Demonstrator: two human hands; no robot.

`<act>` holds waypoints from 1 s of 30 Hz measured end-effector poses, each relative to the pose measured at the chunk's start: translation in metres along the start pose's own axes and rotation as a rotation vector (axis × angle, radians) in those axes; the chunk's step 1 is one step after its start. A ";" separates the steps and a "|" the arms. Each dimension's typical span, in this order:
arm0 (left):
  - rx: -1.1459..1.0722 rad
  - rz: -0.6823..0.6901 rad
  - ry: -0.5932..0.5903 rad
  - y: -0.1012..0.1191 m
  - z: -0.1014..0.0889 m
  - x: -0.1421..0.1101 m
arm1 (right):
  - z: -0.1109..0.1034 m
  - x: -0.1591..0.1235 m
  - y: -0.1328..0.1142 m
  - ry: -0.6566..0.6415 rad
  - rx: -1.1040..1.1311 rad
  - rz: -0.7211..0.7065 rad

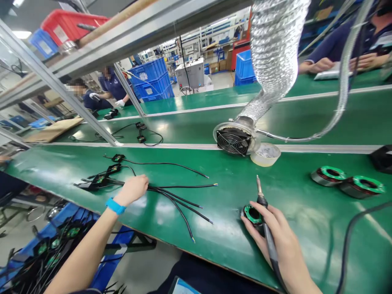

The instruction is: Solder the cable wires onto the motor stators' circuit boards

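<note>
My left hand [134, 190] is closed round a bundle of black cables [157, 188] on the green bench. Their stripped ends fan out to the right. To the left of the hand, the cables join small black housings with green circuit boards [99, 179]. My right hand [283, 241] holds a soldering iron [260, 195], its metal tip pointing away from me. The thumb and index finger of that same hand are also around a small stator [252, 214] with a green top ring, partly hidden by the fingers. One loose cable [171, 164] lies beyond the left hand.
Two stators [329, 174] sit at the right. A fume fan [233, 141] on a foil duct [275, 49] hangs beside a round tub [266, 155]. A blue crate [113, 255] of cabled boards stands below left. Co-workers sit across the bench. The iron's cord [347, 241] curves at right.
</note>
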State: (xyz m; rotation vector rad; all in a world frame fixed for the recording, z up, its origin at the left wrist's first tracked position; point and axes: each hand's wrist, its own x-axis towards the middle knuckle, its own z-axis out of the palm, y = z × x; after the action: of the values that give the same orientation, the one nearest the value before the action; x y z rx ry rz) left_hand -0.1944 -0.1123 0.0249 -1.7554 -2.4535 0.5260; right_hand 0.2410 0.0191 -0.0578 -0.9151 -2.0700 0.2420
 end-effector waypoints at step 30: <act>-0.976 0.474 0.171 0.123 0.002 0.000 | -0.011 0.003 -0.015 -0.032 0.084 0.073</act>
State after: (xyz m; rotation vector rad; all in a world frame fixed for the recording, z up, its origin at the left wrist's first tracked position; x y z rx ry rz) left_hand -0.0835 -0.0779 -0.0162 -2.5474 -2.2892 -0.9543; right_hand 0.2399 0.0091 -0.0420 -0.9419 -2.0417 0.3818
